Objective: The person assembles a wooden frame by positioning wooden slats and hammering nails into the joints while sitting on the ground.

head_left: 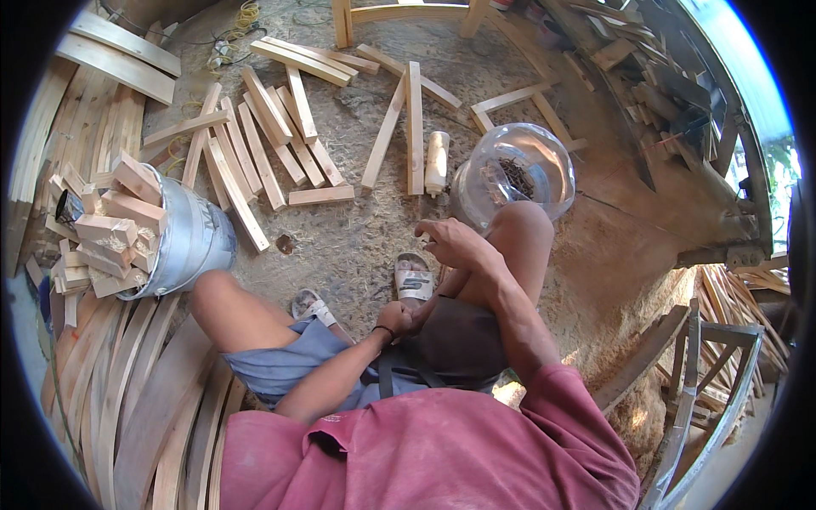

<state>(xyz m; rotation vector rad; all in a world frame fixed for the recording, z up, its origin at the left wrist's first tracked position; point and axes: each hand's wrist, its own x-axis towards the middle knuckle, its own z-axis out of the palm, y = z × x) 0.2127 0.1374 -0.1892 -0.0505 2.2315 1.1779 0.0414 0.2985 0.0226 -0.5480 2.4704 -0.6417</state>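
Beyond right hand (pixel 450 243) and left hand (pixel 395 318), fingers curled, pinch unclear, are one bottle (pixel 437 161) and one container (pixel 476 192).

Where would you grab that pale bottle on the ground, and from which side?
I'd take the pale bottle around the middle of its body, with the right hand coming from above. The body is long and fairly even, while the end toward the person narrows to a tip. A wooden strip lies close on its left and a clear plastic container sits on its right, so the sides look tighter.
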